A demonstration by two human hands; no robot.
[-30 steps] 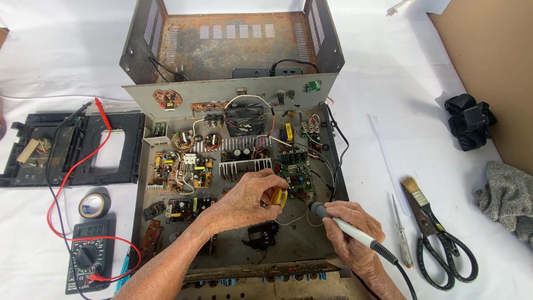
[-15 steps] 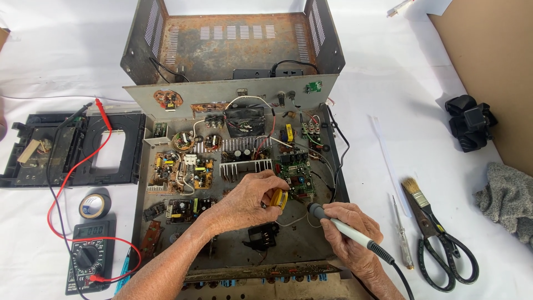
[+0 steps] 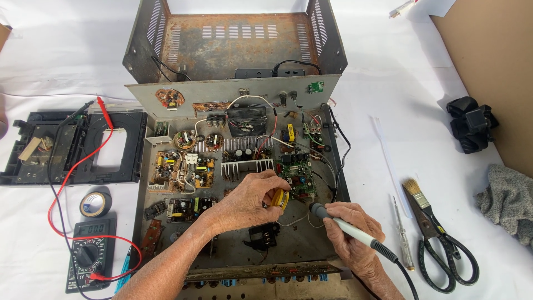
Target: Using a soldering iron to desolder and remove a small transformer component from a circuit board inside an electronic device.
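- Our left hand [image 3: 244, 200] is curled tight over a small yellow spool [image 3: 279, 199], fingers wrapped round it, thumb side just over the chassis floor.
- The spool sits right in the middle of the open chassis [image 3: 311, 244], just below the finned heat sink [image 3: 247, 166] and just beside the green circuit board [image 3: 296, 175].
- Our right hand [image 3: 352, 233] grips a soldering iron [image 3: 347, 230] pen-style, fingers closed firmly round its pale handle; the dark front end pokes out up-left, close to the spool, but we cannot tell if they touch.
- The iron's black cord [image 3: 405, 275] trails off toward the lower right edge.
- Out to the left on the white cloth: a multimeter [image 3: 89, 255] with red lead [image 3: 72, 172] looping upward, a roll of black tape [image 3: 95, 204] just above it, and a black plastic frame [image 3: 66, 147] further up.
- To the right: a thin screwdriver [image 3: 402, 236], a paintbrush [image 3: 419, 200] lying across black-handled shears [image 3: 449, 258], a grey rag [image 3: 508, 203] at the edge.
- Behind the chassis, the rusty metal cover [image 3: 233, 44] stands open.
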